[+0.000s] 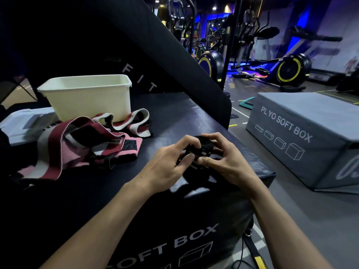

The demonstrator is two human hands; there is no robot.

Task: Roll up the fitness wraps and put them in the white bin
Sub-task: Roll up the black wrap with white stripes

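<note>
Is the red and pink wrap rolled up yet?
No. The red and pink wrap lies loose and tangled on the black box, outside the white bin.

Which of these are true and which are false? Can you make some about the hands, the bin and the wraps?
1. Both hands, left hand and right hand, hold a black wrap. True.
2. The white bin lies tipped on its side. False: it stands upright.
3. Red, white and pink wraps lie loose in front of the bin. True.
4. The grey soft box sits on top of the bin. False: it sits on the floor, off to the right.
</note>
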